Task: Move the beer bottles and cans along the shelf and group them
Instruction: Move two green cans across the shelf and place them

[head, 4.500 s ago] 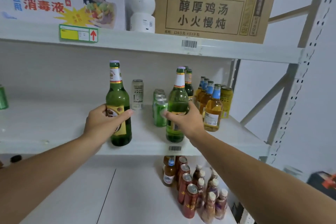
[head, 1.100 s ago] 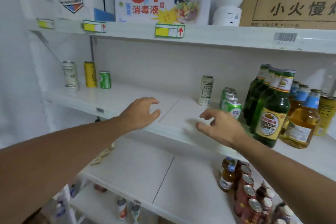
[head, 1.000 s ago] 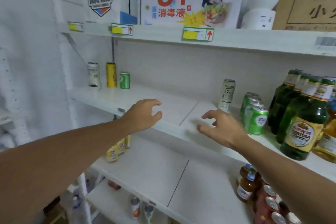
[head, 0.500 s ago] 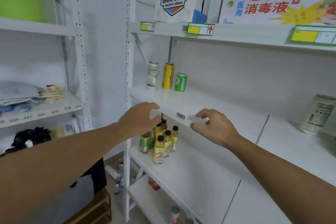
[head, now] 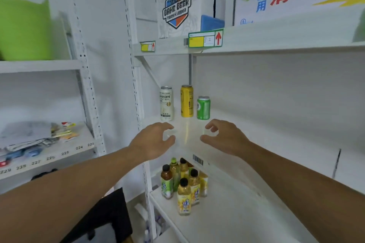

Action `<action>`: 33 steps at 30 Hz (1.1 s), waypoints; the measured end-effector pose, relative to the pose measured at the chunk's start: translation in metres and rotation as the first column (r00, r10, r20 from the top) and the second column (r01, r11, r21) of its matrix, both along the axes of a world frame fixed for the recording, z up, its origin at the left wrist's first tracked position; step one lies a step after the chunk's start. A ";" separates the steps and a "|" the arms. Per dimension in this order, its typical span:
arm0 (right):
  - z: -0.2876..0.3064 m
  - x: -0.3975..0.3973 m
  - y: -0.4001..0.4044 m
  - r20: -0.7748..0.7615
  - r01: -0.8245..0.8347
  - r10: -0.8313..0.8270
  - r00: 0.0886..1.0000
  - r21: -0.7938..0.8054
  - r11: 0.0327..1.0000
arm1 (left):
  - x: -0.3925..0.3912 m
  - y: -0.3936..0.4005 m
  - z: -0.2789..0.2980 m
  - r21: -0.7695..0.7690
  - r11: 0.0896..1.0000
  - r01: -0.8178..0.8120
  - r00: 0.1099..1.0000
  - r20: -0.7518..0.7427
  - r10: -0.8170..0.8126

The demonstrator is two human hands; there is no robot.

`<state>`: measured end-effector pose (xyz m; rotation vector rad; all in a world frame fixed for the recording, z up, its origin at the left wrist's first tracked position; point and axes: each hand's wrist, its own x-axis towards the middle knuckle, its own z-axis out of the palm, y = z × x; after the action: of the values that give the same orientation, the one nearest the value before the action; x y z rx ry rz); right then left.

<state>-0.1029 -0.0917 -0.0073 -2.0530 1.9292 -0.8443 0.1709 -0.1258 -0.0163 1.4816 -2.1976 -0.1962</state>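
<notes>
Three cans stand upright at the far left end of the white middle shelf (head: 256,140): a tall white can (head: 166,103), a tall yellow can (head: 186,101) and a short green can (head: 203,107). My left hand (head: 153,141) hovers just in front of the white can, fingers curled apart and holding nothing. My right hand (head: 223,137) hovers in front of the green can, equally open with nothing in it. Neither hand touches a can. The beer bottles lie out of view to the right.
Several yellow and green tea bottles (head: 182,184) stand on the shelf below. Boxes sit on the top shelf (head: 276,37), one marked with a beer logo (head: 176,5). A second rack (head: 47,154) to the left holds papers and a green tub (head: 23,29).
My view has swung left along the shelf from the bottle group to the three cans. Both hands, which had let go of the green bottles, have moved up close to the cans.
</notes>
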 end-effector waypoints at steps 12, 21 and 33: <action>-0.017 -0.014 -0.122 0.196 -0.003 0.002 0.981 0.005 1.000 | -0.014 -0.093 -0.015 -0.041 0.994 -0.105 0.994 -0.040 0.103; -0.014 -0.016 -0.206 0.452 0.202 -0.170 0.876 -0.022 0.979 | -0.019 -0.205 -0.011 0.109 0.976 -0.189 0.743 -0.634 0.215; -0.023 -0.015 -0.254 0.510 0.233 -0.151 0.847 -0.100 0.967 | -0.031 -0.266 -0.016 0.097 0.987 -0.125 0.701 -0.696 0.157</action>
<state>-0.1181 -0.3459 -0.0302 -1.5088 1.8256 -1.4537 0.1401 -0.3923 -0.0327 1.2907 -1.4545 -0.6476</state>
